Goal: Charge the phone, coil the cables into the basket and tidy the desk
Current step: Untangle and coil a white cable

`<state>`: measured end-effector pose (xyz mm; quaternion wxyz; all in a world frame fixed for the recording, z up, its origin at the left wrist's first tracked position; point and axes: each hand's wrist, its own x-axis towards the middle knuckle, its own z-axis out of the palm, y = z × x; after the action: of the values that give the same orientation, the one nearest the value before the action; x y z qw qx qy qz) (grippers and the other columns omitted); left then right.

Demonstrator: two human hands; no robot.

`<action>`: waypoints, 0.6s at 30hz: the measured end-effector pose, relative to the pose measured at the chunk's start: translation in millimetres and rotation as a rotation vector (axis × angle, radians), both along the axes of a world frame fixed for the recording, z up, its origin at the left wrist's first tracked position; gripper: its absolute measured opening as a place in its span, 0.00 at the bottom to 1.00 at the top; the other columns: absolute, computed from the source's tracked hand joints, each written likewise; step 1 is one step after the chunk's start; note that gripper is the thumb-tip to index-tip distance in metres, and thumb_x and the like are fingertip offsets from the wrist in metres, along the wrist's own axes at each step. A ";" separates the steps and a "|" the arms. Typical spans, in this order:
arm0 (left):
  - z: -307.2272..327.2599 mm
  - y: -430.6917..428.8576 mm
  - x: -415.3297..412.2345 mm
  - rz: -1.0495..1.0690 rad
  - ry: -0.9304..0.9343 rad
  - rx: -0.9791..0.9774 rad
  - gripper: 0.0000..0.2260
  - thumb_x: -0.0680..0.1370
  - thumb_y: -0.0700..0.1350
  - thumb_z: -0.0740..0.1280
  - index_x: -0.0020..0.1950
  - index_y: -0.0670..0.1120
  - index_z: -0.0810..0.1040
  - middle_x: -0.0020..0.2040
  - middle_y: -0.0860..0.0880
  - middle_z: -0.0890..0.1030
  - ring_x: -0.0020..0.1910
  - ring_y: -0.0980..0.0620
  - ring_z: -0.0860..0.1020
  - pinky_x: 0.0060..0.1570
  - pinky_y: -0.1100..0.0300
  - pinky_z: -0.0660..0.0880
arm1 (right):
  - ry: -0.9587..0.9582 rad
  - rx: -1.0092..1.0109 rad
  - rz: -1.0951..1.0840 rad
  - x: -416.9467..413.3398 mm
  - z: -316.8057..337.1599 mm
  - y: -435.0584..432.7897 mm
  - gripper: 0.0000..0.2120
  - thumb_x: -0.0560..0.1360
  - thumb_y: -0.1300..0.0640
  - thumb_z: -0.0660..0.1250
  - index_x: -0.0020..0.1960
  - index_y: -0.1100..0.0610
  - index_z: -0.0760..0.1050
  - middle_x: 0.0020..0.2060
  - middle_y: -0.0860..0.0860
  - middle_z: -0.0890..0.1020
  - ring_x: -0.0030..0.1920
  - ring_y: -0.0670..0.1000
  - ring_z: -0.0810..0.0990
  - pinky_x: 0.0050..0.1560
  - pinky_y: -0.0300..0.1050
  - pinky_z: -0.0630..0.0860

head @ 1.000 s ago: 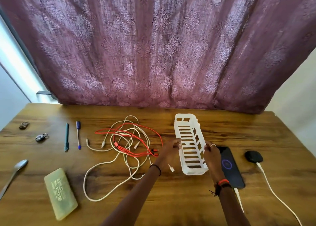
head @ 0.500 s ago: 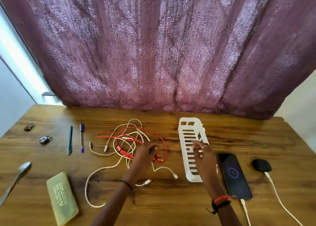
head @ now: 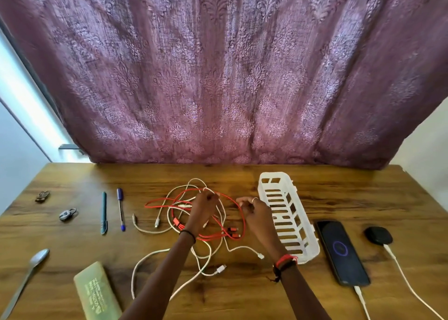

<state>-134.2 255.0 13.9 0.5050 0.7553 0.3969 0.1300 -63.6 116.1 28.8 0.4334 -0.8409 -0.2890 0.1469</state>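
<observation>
A tangle of red cable (head: 157,205) and white cables (head: 145,261) lies in the middle of the wooden desk (head: 363,193). My left hand (head: 203,205) is over the far part of the tangle, its curled fingers gripping strands there. My right hand (head: 254,213) hovers between the tangle and the white slatted basket (head: 288,186), fingers loosely curled and holding nothing I can see. The basket lies lengthwise, right of the cables. Beside it, the black phone (head: 339,249) lies flat with a charging ring on its screen and a white cable (head: 361,298) plugged into its near end.
A black charger puck (head: 378,235) with a white lead sits right of the phone. Left of the cables lie a green pen (head: 104,213) and a blue pen (head: 120,208). Further left are a small padlock (head: 68,214), a dark trinket (head: 42,196), a spoon (head: 26,276) and a green case (head: 97,293).
Both hands left the basket, which now lies flat on the desk. My left hand went into the cable tangle and closed on strands; my right hand moved left off the basket.
</observation>
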 end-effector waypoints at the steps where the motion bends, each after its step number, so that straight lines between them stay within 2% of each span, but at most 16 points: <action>1: 4.8 2.3 -0.8 -0.013 -0.049 -0.044 0.18 0.79 0.38 0.62 0.29 0.46 0.67 0.23 0.51 0.71 0.26 0.55 0.65 0.31 0.58 0.60 | 0.001 0.010 0.009 2.3 2.0 1.8 0.10 0.79 0.61 0.61 0.57 0.56 0.78 0.54 0.50 0.83 0.54 0.47 0.79 0.55 0.39 0.74; 2: 9.5 5.9 -0.4 -0.019 -0.100 -0.100 0.17 0.79 0.37 0.61 0.30 0.47 0.69 0.22 0.54 0.72 0.27 0.55 0.67 0.31 0.59 0.61 | 0.000 0.017 0.017 5.0 4.6 3.7 0.11 0.79 0.61 0.61 0.57 0.55 0.78 0.54 0.51 0.82 0.54 0.48 0.79 0.55 0.40 0.74; 4: 21.0 13.3 1.2 -0.037 -0.137 -0.141 0.13 0.80 0.37 0.60 0.35 0.47 0.72 0.28 0.54 0.77 0.31 0.53 0.74 0.32 0.61 0.68 | -0.015 0.023 0.020 11.2 10.0 8.0 0.13 0.79 0.63 0.61 0.61 0.54 0.77 0.55 0.52 0.82 0.54 0.48 0.79 0.54 0.41 0.75; 6: 34.2 15.5 3.4 -0.057 -0.208 -0.213 0.13 0.80 0.35 0.58 0.38 0.44 0.72 0.27 0.53 0.79 0.28 0.57 0.78 0.31 0.63 0.74 | -0.063 0.047 0.034 15.7 16.4 12.9 0.17 0.78 0.64 0.61 0.66 0.53 0.73 0.54 0.53 0.82 0.53 0.49 0.79 0.54 0.41 0.76; 8: 47.1 16.0 6.2 -0.078 -0.273 -0.282 0.13 0.80 0.33 0.57 0.38 0.43 0.71 0.23 0.52 0.78 0.22 0.60 0.78 0.25 0.68 0.74 | -0.109 0.104 0.100 18.3 25.3 20.2 0.23 0.77 0.66 0.61 0.70 0.51 0.68 0.50 0.51 0.81 0.50 0.48 0.79 0.53 0.38 0.76; 10: 60.7 14.9 7.4 -0.129 -0.266 -0.287 0.12 0.81 0.37 0.57 0.38 0.44 0.71 0.23 0.52 0.78 0.21 0.61 0.76 0.23 0.70 0.72 | -0.155 0.117 0.187 21.6 34.8 29.4 0.25 0.77 0.66 0.62 0.71 0.49 0.67 0.49 0.51 0.80 0.49 0.48 0.79 0.52 0.37 0.75; 12: 73.0 14.6 5.7 -0.184 -0.265 -0.260 0.12 0.81 0.39 0.58 0.39 0.45 0.73 0.21 0.53 0.77 0.20 0.62 0.75 0.25 0.69 0.71 | -0.206 0.100 0.253 26.0 44.3 40.7 0.21 0.77 0.63 0.64 0.69 0.52 0.70 0.52 0.54 0.81 0.52 0.51 0.80 0.55 0.42 0.75; 14: 86.8 15.1 3.0 -0.213 -0.291 -0.241 0.12 0.81 0.39 0.58 0.40 0.43 0.74 0.20 0.54 0.76 0.19 0.62 0.74 0.23 0.71 0.70 | -0.234 0.154 0.305 27.8 55.3 51.3 0.16 0.77 0.60 0.65 0.65 0.57 0.75 0.54 0.57 0.82 0.54 0.53 0.80 0.57 0.46 0.75; 17: 109.4 16.1 -2.2 -0.222 -0.329 -0.256 0.09 0.81 0.40 0.59 0.45 0.41 0.77 0.19 0.54 0.73 0.17 0.61 0.71 0.20 0.71 0.67 | -0.265 0.193 0.303 33.8 67.2 65.2 0.12 0.76 0.60 0.67 0.56 0.66 0.79 0.50 0.62 0.83 0.52 0.58 0.81 0.56 0.52 0.75; 18: 117.2 17.3 -4.5 -0.229 -0.335 -0.262 0.10 0.81 0.41 0.59 0.46 0.40 0.78 0.19 0.54 0.72 0.17 0.61 0.70 0.20 0.71 0.66 | -0.257 0.199 0.289 36.3 70.5 68.4 0.10 0.75 0.61 0.67 0.53 0.66 0.80 0.48 0.63 0.83 0.51 0.58 0.81 0.56 0.51 0.75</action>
<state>-138.7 272.3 131.1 0.6689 0.6913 0.2331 0.1428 -27.3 184.5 99.3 0.4481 -0.7556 -0.4726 0.0701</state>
